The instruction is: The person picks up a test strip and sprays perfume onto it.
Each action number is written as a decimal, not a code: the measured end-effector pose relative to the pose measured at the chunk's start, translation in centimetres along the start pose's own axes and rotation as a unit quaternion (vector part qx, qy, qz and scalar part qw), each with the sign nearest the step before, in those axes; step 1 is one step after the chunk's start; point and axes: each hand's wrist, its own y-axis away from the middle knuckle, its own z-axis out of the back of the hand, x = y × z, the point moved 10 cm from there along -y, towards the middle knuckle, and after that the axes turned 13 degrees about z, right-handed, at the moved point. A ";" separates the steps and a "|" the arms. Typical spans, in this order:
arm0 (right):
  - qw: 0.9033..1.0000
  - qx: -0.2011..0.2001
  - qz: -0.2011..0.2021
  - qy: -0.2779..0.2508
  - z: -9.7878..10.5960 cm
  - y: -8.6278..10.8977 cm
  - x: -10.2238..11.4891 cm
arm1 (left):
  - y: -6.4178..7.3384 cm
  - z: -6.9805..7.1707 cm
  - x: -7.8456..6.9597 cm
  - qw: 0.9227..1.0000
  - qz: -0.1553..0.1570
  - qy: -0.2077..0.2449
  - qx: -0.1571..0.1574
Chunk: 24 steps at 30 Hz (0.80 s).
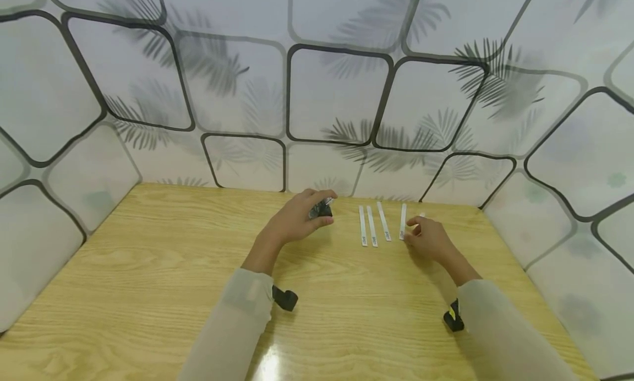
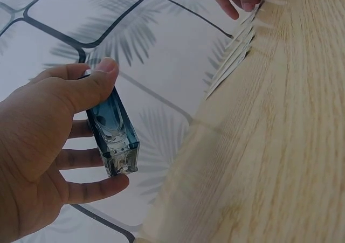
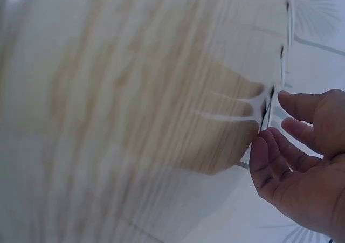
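Observation:
My left hand (image 1: 299, 216) holds a blue-tinted, clear-based glass perfume bottle (image 2: 114, 125) just above the table near its back edge. In the left wrist view, the thumb lies over one end and fingertips support the other. Several white paper test strips (image 1: 372, 227) lie roughly side by side to the right of the bottle, with small dark print at their near ends. Beside the rightmost visible strip (image 1: 403, 221) is my right hand (image 1: 430, 239), fingers loosely bent and fingertips right at its near end. The right wrist view shows a gap between thumb and fingers. A pale tip shows beyond this hand.
The wood-grain table (image 1: 148, 282) reaches back to a white wall covering (image 1: 337, 94) with dark rounded outlines and leaf prints, which also rises at both sides. Black camera mounts (image 1: 285, 299) sit at both wrists, next to the light sleeves.

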 end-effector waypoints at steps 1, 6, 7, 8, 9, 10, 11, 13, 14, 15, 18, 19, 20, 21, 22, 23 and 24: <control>1.000 0.001 0.001 0.005 0.0 0.0 -0.1 | 0.0 0.0 0.0 1.000 0.000 -0.001 0.000; 1.000 0.007 -0.005 0.021 0.0 0.3 -0.4 | -0.1 -0.1 0.1 1.000 0.003 -0.003 0.001; 1.000 0.010 -0.007 0.024 0.0 0.4 -0.5 | -0.1 -0.1 0.1 1.000 0.003 -0.003 0.002; 1.000 0.013 -0.009 0.025 0.0 0.5 -0.6 | -0.1 -0.1 0.1 1.000 0.003 -0.003 0.002; 0.999 0.014 -0.012 0.027 0.0 0.6 -0.8 | -0.1 -0.1 0.1 1.000 0.003 -0.003 0.003; 0.999 0.015 -0.016 0.028 0.1 0.7 -1.0 | -0.1 -0.2 0.1 1.000 0.004 -0.004 0.003; 0.999 0.017 -0.019 0.027 0.1 0.8 -1.2 | -0.1 -0.2 0.1 1.000 0.004 -0.004 0.003; 0.999 0.020 -0.024 0.022 0.2 1.1 -1.5 | 0.0 -0.2 0.1 1.000 0.004 -0.004 0.002; 0.999 0.021 -0.026 0.018 0.2 1.2 -1.7 | 0.0 -0.1 0.1 1.000 0.005 -0.004 0.002; 0.999 0.020 -0.027 0.015 0.3 1.3 -1.9 | 0.0 -0.1 0.1 1.000 0.005 -0.003 0.001; 1.000 0.015 -0.021 0.011 0.7 1.6 -2.3 | 0.0 -0.1 0.0 1.000 0.003 0.000 0.000; 1.000 0.013 -0.015 0.011 0.8 1.7 -2.3 | 0.1 -0.1 0.0 1.000 0.003 0.000 0.000; 1.000 0.010 -0.010 0.012 1.0 1.8 -2.4 | 0.1 -0.1 0.0 1.000 0.003 0.000 0.000; 1.000 0.006 -0.006 0.013 1.1 1.9 -2.5 | 0.1 -0.1 0.0 1.000 0.002 0.001 0.001; 1.000 0.004 -0.001 0.012 1.2 2.0 -2.6 | 0.1 -0.1 0.0 1.000 0.003 0.001 0.001; 1.000 0.002 0.001 0.011 1.3 2.2 -2.8 | 0.1 -0.1 0.0 1.000 0.003 0.002 0.001; 1.000 0.001 0.003 0.008 1.4 2.3 -2.9 | 0.1 -0.1 0.0 1.000 0.004 0.001 0.002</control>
